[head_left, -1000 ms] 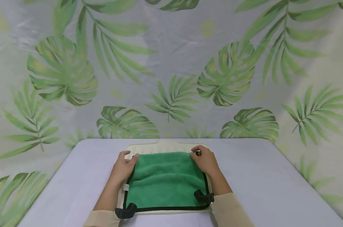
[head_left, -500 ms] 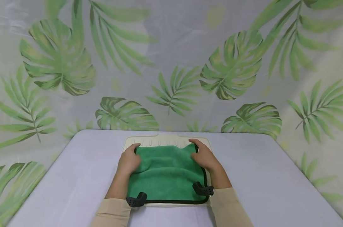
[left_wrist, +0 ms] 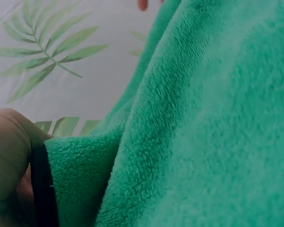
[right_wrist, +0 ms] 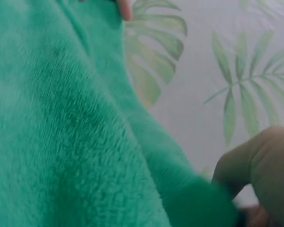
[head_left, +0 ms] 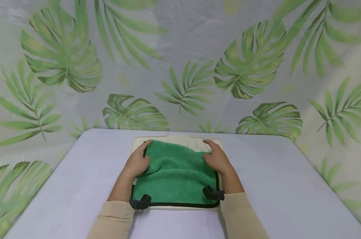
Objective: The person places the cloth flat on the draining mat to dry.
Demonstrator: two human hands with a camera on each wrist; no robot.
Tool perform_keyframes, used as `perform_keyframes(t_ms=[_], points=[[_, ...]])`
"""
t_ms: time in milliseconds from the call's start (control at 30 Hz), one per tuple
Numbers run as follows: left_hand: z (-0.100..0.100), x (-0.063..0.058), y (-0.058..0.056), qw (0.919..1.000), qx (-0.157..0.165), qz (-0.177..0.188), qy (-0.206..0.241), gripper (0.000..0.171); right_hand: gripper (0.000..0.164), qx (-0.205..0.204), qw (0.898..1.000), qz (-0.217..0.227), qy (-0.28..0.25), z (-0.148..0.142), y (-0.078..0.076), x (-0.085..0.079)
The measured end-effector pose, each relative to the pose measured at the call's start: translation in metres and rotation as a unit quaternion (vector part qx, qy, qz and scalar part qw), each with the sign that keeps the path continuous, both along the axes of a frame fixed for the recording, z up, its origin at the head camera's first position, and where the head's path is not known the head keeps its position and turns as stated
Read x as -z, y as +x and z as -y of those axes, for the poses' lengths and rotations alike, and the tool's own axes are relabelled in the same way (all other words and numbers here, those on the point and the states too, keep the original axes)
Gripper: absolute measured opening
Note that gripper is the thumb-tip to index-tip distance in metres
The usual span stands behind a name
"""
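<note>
A fluffy green towel (head_left: 171,181) with black edging lies over a cream ridged board that looks like a washboard (head_left: 180,138). Its upper part is lifted and rumpled, with folds running across it. My left hand (head_left: 137,161) grips the upper left corner; the left wrist view shows the black edging (left_wrist: 43,182) against the fingers. At the upper right corner my right hand (head_left: 217,159) pinches the towel between thumb and fingers, lower than the left corner. The right wrist view shows the green pile (right_wrist: 75,123) rising from that hand, whose fingertips are partly hidden.
The board lies on a white table (head_left: 258,179) with rounded far corners. Behind the table hangs a leaf-patterned curtain (head_left: 192,43). A black strap mount (head_left: 141,201) sits on each wrist, below beige sleeves (head_left: 114,215).
My left hand has taken hold of the left corner and raised it, so the top edge now slopes down to the right. The head view has tilted down a little.
</note>
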State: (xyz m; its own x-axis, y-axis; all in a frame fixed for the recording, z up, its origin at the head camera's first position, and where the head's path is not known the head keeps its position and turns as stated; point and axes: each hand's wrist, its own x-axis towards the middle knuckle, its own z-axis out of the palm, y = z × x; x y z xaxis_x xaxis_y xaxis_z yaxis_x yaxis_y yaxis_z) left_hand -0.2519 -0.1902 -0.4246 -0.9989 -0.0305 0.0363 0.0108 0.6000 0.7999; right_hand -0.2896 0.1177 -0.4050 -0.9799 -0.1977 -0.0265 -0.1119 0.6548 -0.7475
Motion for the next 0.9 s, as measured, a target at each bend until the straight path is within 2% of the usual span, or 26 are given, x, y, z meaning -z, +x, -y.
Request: perform_keyframes(t_ms=[133, 233, 300, 400, 500, 567, 733, 900], points=[[-0.004, 0.005, 0.001, 0.9994, -0.030, -0.011, 0.013, 0.054, 0.048, 0.035, 0.995, -0.003, 0.089, -0.006, 0.004, 0.000], [-0.006, 0.008, 0.002, 0.9971, -0.062, -0.018, 0.041, 0.038, 0.046, 0.050, 0.993, 0.012, 0.110, -0.007, 0.007, 0.003], [-0.007, 0.009, 0.002, 0.9954, -0.079, -0.023, 0.049, 0.031, 0.044, 0.049, 0.995, 0.021, 0.089, -0.006, 0.007, 0.005], [-0.008, 0.008, 0.002, 0.9945, -0.087, -0.028, 0.050, 0.027, 0.043, 0.038, 0.999, 0.024, 0.027, -0.004, 0.004, 0.009], [-0.009, 0.004, 0.002, 0.9954, -0.078, -0.030, 0.047, 0.034, 0.050, 0.026, 0.999, 0.024, -0.037, -0.001, 0.001, 0.011], [-0.008, 0.003, 0.001, 0.9962, -0.070, -0.031, 0.043, 0.040, 0.054, 0.022, 0.998, 0.020, -0.062, 0.000, -0.001, 0.012], [-0.009, 0.003, 0.001, 0.9966, -0.059, -0.030, 0.050, 0.050, 0.060, 0.017, 0.996, 0.009, -0.088, 0.000, -0.003, 0.012], [-0.011, 0.005, 0.000, 0.9962, -0.057, -0.037, 0.054, 0.049, 0.060, 0.022, 0.996, -0.006, -0.081, -0.001, -0.004, 0.011]])
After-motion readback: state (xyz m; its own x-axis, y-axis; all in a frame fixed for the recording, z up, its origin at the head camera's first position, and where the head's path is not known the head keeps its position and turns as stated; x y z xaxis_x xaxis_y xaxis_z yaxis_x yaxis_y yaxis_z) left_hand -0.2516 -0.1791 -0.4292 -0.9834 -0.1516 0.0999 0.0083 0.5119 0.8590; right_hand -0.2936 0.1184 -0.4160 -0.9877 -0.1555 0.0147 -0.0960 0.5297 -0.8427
